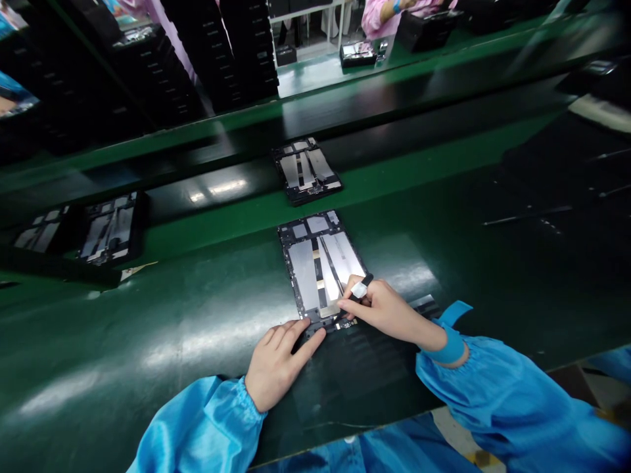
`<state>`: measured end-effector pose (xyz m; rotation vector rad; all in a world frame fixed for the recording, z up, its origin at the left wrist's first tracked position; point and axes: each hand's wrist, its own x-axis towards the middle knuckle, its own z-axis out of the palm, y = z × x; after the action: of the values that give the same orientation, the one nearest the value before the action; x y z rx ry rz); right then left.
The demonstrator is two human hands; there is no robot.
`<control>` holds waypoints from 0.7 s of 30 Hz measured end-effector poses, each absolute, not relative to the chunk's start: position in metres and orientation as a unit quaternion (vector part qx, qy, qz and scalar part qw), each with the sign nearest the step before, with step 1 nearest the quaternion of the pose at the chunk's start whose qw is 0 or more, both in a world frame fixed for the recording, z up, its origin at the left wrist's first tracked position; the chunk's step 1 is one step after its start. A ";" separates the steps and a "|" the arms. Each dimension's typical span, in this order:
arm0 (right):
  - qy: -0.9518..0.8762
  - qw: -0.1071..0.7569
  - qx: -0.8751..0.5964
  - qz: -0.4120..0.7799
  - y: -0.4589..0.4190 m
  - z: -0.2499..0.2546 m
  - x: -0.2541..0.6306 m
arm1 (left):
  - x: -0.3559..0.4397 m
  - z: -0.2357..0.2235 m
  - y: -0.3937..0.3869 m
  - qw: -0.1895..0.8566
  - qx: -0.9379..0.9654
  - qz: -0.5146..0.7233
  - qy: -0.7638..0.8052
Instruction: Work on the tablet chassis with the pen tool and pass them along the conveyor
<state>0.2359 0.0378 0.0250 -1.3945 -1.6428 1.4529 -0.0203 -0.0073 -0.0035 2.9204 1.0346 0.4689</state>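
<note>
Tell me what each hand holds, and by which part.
Right hand: a black pen-like tool, pinched around its middle. Left hand: nothing, fingers resting on the tablet frame.

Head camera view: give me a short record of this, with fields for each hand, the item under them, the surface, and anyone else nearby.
Left: left hand, fingers on the lower edge of the open tablet-like unit
Right: right hand gripping a black-and-white pen-like tool above that unit
Surface: green conveyor belt
Other units: one further along, another to the left
Clothing: blue smock sleeve, blue wrist strap
Nearby: person in a pink sleeve, far side
</note>
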 end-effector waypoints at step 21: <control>-0.481 0.488 -0.509 0.521 0.043 -0.012 0.246 | -0.014 -0.001 0.010 0.068 0.925 0.227 0.297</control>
<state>0.2462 0.0433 -0.0125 -1.2383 -1.1688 1.2679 -0.0139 0.0101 -0.0006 2.7862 0.8957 0.6850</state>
